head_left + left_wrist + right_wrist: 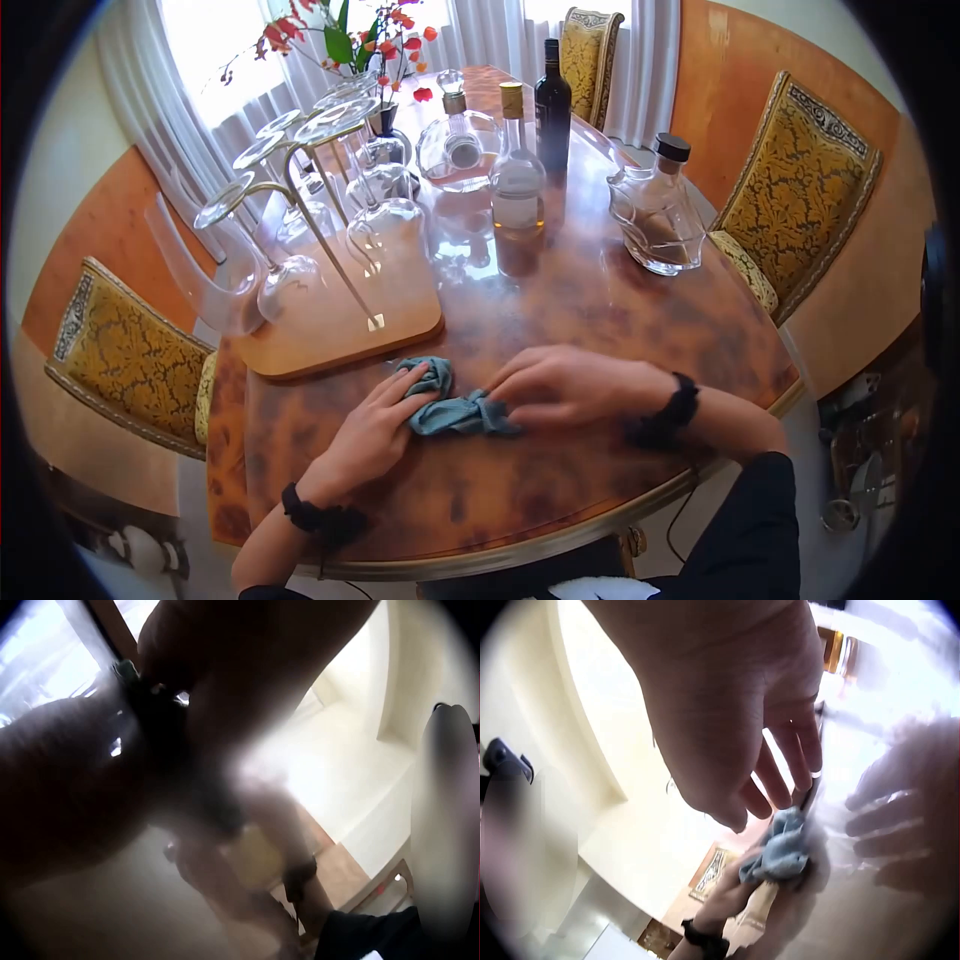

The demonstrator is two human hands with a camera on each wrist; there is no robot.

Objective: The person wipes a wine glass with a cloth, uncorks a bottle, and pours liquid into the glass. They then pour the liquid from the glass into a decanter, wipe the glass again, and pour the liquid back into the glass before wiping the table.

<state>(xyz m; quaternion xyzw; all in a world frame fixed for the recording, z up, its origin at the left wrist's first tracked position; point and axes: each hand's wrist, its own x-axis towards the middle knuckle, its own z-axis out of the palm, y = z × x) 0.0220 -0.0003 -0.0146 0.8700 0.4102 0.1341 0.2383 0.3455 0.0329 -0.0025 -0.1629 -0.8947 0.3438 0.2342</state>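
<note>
A crumpled blue-green cloth lies on the glossy table near its front edge. My left hand holds its bunched left end, the fingers across the folds. My right hand hovers at the cloth's right end, slightly blurred in the head view. The right wrist view shows this right hand with loosely bent fingers and a gap to the cloth. Dark and blurred, the left wrist view shows little of the left hand's grip.
A wooden-based glass rack with upside-down stemware and a decanter stands left. Beyond the hands are a cork-topped bottle, a round decanter, a dark wine bottle and an angular decanter. Chairs flank the table.
</note>
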